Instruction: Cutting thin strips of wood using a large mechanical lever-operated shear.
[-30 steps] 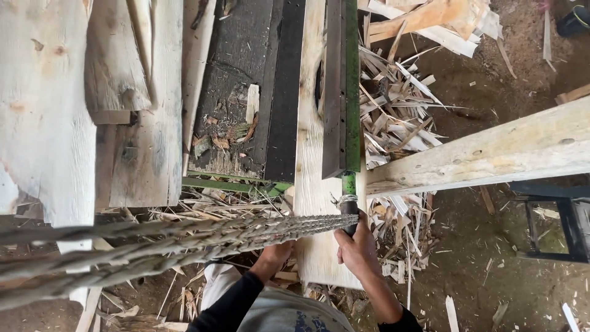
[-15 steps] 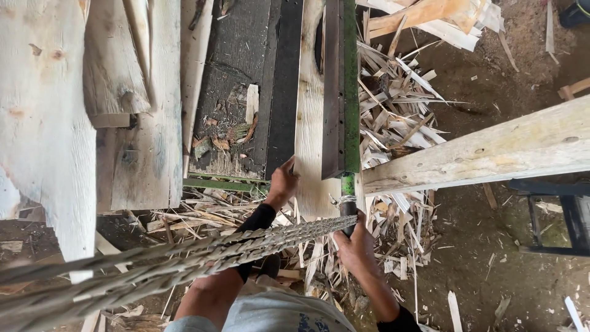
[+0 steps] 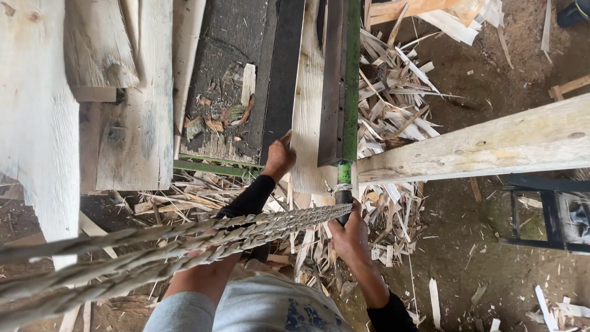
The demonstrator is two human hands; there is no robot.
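My left hand [image 3: 279, 158] rests on the near end of a pale wooden board [image 3: 310, 117] that lies between a black metal bar [image 3: 276, 80] and a dark blade with a green edge [image 3: 344, 80]. My right hand [image 3: 349, 232] grips the black handle [image 3: 343, 198] at the near end of that green-edged blade. A thick twisted rope [image 3: 184, 246] crosses the view in front of my arms.
Rough wooden slabs [image 3: 123, 104] lie at the left. A heavy pale beam [image 3: 491, 150] runs off to the right. Split wood strips and shavings [image 3: 393, 104] are heaped on the dirt floor. A dark metal frame [image 3: 547, 215] stands at the right.
My left hand has reached up from near my body to the board's near end. My right hand has stayed on the handle.
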